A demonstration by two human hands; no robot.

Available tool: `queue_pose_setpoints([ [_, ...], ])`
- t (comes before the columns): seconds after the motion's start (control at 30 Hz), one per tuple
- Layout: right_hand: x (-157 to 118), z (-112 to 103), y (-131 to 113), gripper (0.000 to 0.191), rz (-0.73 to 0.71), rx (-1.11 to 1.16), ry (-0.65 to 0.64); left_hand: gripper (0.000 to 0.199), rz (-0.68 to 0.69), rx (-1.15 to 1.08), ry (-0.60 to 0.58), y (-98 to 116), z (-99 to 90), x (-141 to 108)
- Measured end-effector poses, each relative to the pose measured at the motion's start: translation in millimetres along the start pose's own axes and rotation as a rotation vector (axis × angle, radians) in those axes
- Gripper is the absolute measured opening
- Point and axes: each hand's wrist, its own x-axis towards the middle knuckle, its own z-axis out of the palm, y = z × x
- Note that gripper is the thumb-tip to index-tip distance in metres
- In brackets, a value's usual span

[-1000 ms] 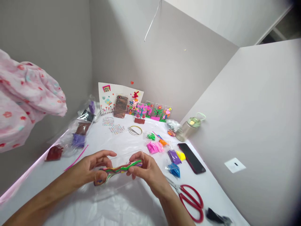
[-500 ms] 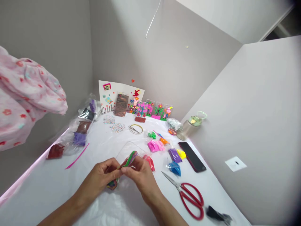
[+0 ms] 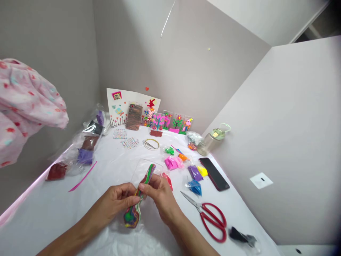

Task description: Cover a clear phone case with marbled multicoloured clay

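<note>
- The clay is one long strip of many colors, held up between the two hands, over the tabletop.
- It runs from near left to far right. The fat end is near and the thin end is far.
- The left hand is closer to the fat end. Its grip is narrow and pinches the clay.
- The right hand is closer to the thin end. Its grip pinches the clay too.
- One clear case is just past the hands, behind the clay. I cannot tell if it lies flat.
- On the right: one scissors, one phone, one bottle.
- Also there: one blue bag, one purple bag, one yellow bag.
- Far away: two gem sheets and one ring.
</note>
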Motion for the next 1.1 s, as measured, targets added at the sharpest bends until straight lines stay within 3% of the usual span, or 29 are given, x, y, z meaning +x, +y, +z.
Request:
queue_pose_setpoints([
  [0.17,0.0,-3.4,0.1,0.036,0.036,0.012,-0.041,0.033,-0.007,-0.107,-0.038,-5.4,-6.7,3.5],
  [0.27,0.2,-2.9,0.1,0.038,0.099,-0.016,-0.028,0.028,0.039,-0.041,-0.015,-8.4,-6.9,3.8],
  [0.47,0.1,-2.2,2.1,0.036,0.055,-0.073,-0.009,0.033,0.053,0.141,0.093,-10.0,-3.9,0.8],
  [0.7,1.4,-6.1,4.2,0.037,0.072,-0.107,-0.035,0.038,0.031,-0.004,-0.037,-10.8,-13.5,7.5],
  [0.9,-3.7,-3.7,4.0,0.036,0.066,-0.157,-0.16,0.03,0.059,0.027,0.107,7.3,-10.5,0.9],
  [1.1,-0.8,-1.1,11.0,0.046,0.165,-0.108,-0.118,0.028,0.091,0.079,0.158,7.1,-11.6,-1.3],
])
